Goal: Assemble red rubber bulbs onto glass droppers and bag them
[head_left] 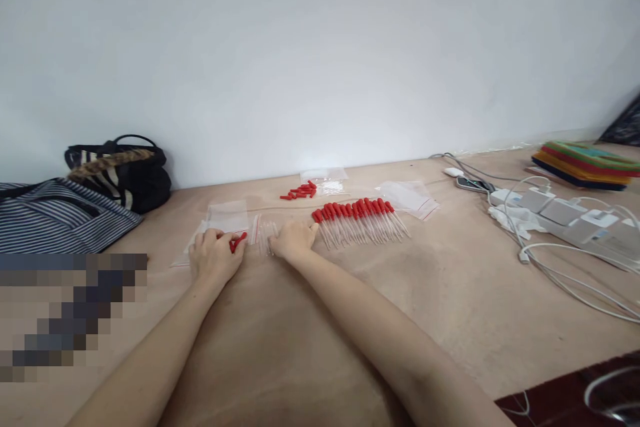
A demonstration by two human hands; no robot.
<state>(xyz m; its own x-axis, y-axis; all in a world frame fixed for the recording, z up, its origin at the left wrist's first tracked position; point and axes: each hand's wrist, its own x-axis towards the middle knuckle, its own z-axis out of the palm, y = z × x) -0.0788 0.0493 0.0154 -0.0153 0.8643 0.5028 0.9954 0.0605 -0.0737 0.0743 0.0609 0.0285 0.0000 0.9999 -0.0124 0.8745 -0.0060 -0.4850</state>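
While over bags (227, 215), left fingers (207, 237) at bulbs (239, 241).

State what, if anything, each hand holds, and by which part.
The left hand is at small red tubular pieces, the right hand at thin clear plastic tubes; whether either holds anything, or where, cannot be told.

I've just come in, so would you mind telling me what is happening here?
Someone is handling small parts on a table. The left hand is at some small red pieces; the right hand is beside thin clear tubes. To its right lies a row of red-topped sticks, with loose red pieces farther back.
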